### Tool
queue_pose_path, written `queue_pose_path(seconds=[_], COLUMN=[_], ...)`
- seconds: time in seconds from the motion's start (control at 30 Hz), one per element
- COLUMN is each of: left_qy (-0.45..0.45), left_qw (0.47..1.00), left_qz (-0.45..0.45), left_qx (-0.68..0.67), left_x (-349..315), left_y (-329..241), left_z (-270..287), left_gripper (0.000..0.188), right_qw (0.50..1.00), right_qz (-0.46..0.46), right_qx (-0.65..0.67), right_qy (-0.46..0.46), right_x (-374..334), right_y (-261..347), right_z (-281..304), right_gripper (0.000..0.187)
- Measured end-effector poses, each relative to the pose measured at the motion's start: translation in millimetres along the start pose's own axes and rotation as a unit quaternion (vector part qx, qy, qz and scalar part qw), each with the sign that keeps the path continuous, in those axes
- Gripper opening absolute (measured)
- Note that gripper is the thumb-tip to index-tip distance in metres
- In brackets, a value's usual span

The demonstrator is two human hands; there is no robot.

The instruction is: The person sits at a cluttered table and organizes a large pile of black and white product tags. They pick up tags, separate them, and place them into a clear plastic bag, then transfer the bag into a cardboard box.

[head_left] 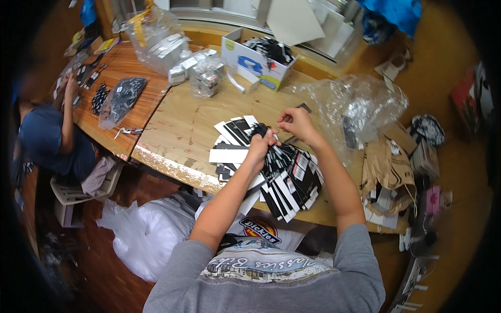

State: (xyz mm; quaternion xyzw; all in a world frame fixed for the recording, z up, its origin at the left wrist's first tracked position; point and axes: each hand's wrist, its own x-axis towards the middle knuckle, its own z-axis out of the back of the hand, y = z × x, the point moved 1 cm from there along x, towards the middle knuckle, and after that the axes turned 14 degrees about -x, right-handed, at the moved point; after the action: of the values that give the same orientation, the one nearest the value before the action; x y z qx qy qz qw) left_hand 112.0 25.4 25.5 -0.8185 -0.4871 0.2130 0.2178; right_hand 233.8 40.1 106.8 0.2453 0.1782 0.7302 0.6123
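A fanned pile of black and white hang tags lies at the table's near edge in front of me. Dark strings gather at the top of the pile, and my left hand is closed around them. Just to the right and a little farther away, my right hand is raised with thumb and fingers pinched together. Whatever sits in that pinch, perhaps a string, is too small to make out. One dark tag shows just beyond the right hand. White tags stick out to the left of the pile.
Crumpled clear plastic and a brown paper bag lie to the right. At the back stand a box of black strung items and plastic-wrapped bundles. A co-worker sits at left. A white bag rests below the table.
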Motion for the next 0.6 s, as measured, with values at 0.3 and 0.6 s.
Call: queue_pose_path(seconds=[0.3, 0.6], left_qy=[0.065, 0.046], left_qw=[0.993, 0.989], left_qz=[0.005, -0.021], left_qx=[0.093, 0.137], left_x=[0.1, -7.3], left_y=[-4.1, -9.7], left_z=[-8.4, -14.4], left_gripper=[0.027, 0.022], right_qw=[0.997, 0.927], right_qz=[-0.035, -0.032], right_qx=[0.004, -0.338], right_qy=[-0.068, -0.156], right_x=[-31.8, -52.6], right_y=[16.0, 14.7], right_z=[-3.1, 11.3], right_gripper=[0.009, 0.01])
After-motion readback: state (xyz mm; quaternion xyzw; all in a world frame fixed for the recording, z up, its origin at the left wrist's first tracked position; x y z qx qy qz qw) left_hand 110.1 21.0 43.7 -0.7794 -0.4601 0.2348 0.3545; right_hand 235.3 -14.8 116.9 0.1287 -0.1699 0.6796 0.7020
